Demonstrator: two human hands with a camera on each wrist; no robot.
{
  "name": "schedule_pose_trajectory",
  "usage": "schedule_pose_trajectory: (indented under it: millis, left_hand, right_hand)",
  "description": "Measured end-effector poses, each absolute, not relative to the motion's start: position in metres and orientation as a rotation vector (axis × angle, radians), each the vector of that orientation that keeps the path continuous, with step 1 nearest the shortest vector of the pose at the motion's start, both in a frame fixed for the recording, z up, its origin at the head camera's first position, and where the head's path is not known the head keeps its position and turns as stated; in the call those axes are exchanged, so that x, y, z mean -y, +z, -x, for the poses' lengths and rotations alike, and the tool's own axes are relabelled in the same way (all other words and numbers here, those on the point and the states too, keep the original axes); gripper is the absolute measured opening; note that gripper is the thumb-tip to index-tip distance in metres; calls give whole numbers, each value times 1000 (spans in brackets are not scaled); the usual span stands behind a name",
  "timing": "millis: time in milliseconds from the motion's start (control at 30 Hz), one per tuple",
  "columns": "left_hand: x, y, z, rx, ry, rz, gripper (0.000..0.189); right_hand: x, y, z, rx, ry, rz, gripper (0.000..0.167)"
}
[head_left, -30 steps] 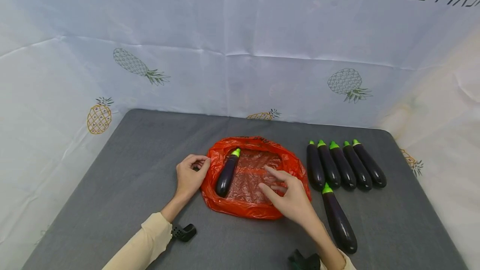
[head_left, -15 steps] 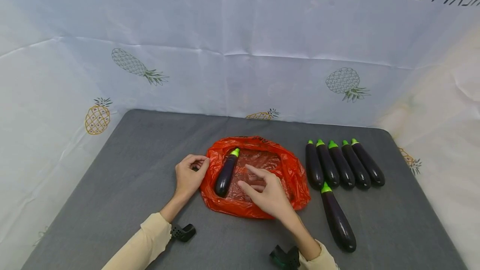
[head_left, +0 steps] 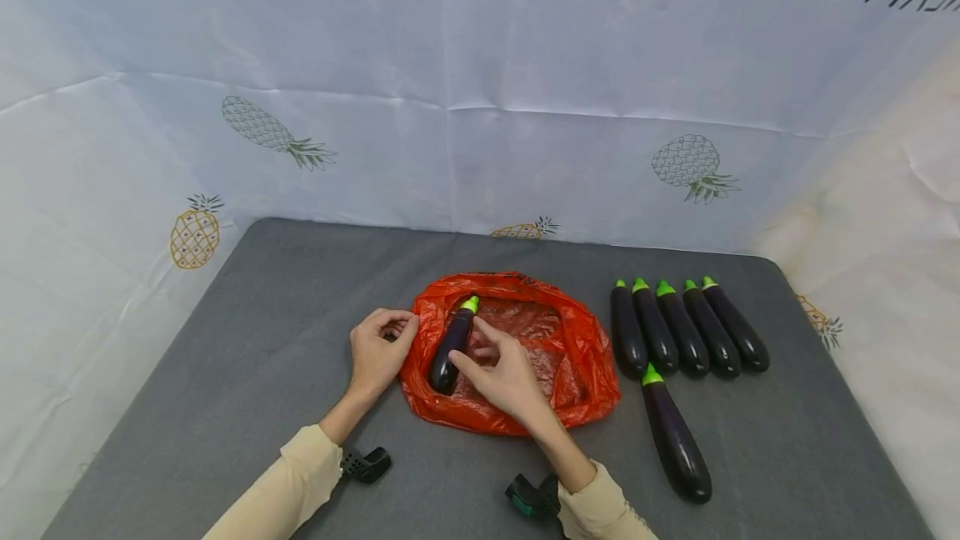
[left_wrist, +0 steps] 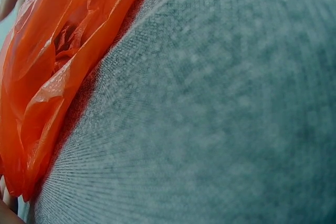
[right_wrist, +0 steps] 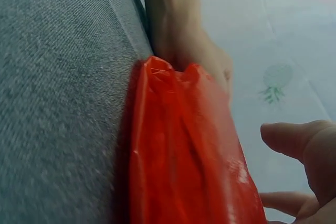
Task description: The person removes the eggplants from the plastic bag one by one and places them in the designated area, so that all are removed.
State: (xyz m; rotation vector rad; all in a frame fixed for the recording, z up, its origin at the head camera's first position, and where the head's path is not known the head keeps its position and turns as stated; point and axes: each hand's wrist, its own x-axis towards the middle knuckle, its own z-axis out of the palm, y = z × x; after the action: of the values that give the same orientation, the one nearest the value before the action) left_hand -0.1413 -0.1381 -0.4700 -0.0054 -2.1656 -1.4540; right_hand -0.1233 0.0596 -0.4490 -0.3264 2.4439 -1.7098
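A red plastic bag (head_left: 592, 357) lies with its mouth spread wide on the table. Inside it, along the left side, rests one dark purple eggplant (head_left: 452, 348) with a bright green stem end. My left hand (head_left: 377, 351) pinches the bag's left rim between thumb and fingers. Over the bag's mouth is my right hand (head_left: 504, 369), thumb and forefinger spread apart, their tips right at the eggplant's right side. In the right wrist view the thumb (right_wrist: 289, 139) stands extended beside the red bag wall (right_wrist: 194, 156).
Several eggplants (head_left: 680, 332) lie side by side in a row right of the bag. Another eggplant (head_left: 677, 444) lies nearer, its stem end at the row's lower left. A pineapple-print cloth (head_left: 480, 165) hangs behind the grey table (head_left: 330, 265).
My right hand has moved left across the bag's mouth, from its right half to the eggplant inside. The left hand has stayed at the rim.
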Motion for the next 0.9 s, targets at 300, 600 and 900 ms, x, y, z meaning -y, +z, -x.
schedule_pose_trajectory:
  millis: [300, 600, 900]
  left_hand:
    - [138, -466, 139, 2163, -1448, 31, 9]
    - [139, -465, 138, 2159, -1450, 24, 6]
    - [138, -467, 140, 2156, -1443, 18, 7]
  right_hand:
    - [-49, -458, 128, -2480, -1679, 280, 74]
    - [-42, -462, 129, -2547, -1610, 285, 80]
    - [-40, -461, 130, -2550, -1578, 296, 84]
